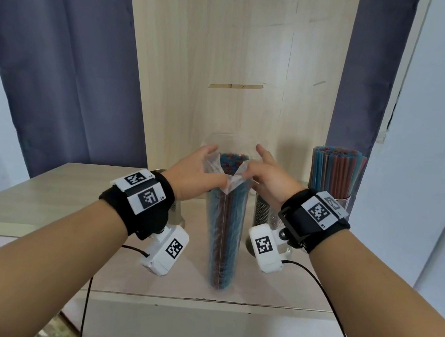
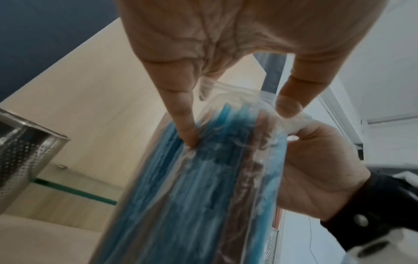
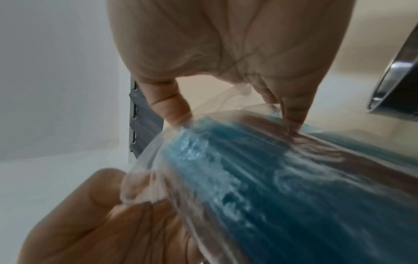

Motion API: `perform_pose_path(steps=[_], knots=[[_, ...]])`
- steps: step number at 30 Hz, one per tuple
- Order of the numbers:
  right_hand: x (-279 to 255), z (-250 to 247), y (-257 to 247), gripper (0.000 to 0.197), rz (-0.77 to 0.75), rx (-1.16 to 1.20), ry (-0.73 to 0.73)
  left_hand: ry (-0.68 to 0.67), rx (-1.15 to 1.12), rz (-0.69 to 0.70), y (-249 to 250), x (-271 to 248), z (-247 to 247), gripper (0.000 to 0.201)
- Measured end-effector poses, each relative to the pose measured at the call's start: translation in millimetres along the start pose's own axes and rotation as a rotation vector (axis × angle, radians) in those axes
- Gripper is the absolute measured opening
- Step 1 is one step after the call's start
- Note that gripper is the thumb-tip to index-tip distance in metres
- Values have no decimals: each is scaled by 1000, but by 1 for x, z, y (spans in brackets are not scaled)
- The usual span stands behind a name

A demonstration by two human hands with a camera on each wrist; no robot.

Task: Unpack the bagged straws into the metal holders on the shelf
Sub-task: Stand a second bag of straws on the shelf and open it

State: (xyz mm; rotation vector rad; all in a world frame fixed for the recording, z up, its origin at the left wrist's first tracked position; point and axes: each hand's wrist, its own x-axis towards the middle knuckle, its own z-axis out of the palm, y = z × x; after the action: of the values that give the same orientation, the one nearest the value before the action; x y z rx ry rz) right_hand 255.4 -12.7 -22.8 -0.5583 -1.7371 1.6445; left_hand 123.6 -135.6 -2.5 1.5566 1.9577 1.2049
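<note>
A clear plastic bag of blue and red straws [image 1: 224, 233] stands upright on the wooden shelf [image 1: 58, 197], its top torn open. My left hand [image 1: 216, 165] pinches the left flap of the bag's mouth. My right hand [image 1: 253, 161] pinches the right flap, and the mouth gapes between them with straw ends showing. In the left wrist view one finger [image 2: 187, 128] presses on the bag [image 2: 192, 196]. The right wrist view shows the fingers [image 3: 172, 110] gripping the film over the straws [image 3: 282, 178]. Perforated metal holders stand behind my left wrist [image 1: 177, 212] and my right wrist [image 1: 265, 215].
A third holder [image 1: 340, 197] at the back right is packed with upright coloured straws [image 1: 336, 170]. A pale wooden back panel [image 1: 235, 65] rises behind the shelf, with grey curtains on both sides. The shelf's front edge [image 1: 208, 300] lies just before the bag.
</note>
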Motion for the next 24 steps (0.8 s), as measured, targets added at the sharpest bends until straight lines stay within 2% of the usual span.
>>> perform_pose_path(steps=[2, 3, 5, 7, 9, 13, 14, 18, 21, 24], knots=[[-5, -4, -4, 96, -27, -143, -30, -1, 54, 72, -2, -3, 2, 103], [-10, -5, -9, 89, -47, -274, -36, 16, 157, 110, -4, -5, 3, 100], [-15, -9, -17, 72, -59, -547, -2, 125, 468, 170, -9, -10, 5, 92], [-20, -9, -21, 48, -77, -628, 85, 277, 592, 190, -14, -16, 11, 87], [-20, -5, -18, 37, -63, -517, 122, 382, 512, 164, -20, -18, 19, 80], [-21, 7, -8, 32, -19, -245, 203, 413, -66, 44, -25, -11, 30, 68], [-20, 9, -6, 29, -24, -167, 227, 432, -148, 28, -27, -8, 30, 68], [-17, 9, -2, 26, -47, 83, 220, 467, -229, 12, -31, -1, 26, 47], [-19, 9, 2, 39, -69, 226, 170, 488, -228, 31, -33, -3, 27, 51], [-22, 11, 13, 46, -93, 492, 138, 480, -329, 7, -38, -4, 28, 58]])
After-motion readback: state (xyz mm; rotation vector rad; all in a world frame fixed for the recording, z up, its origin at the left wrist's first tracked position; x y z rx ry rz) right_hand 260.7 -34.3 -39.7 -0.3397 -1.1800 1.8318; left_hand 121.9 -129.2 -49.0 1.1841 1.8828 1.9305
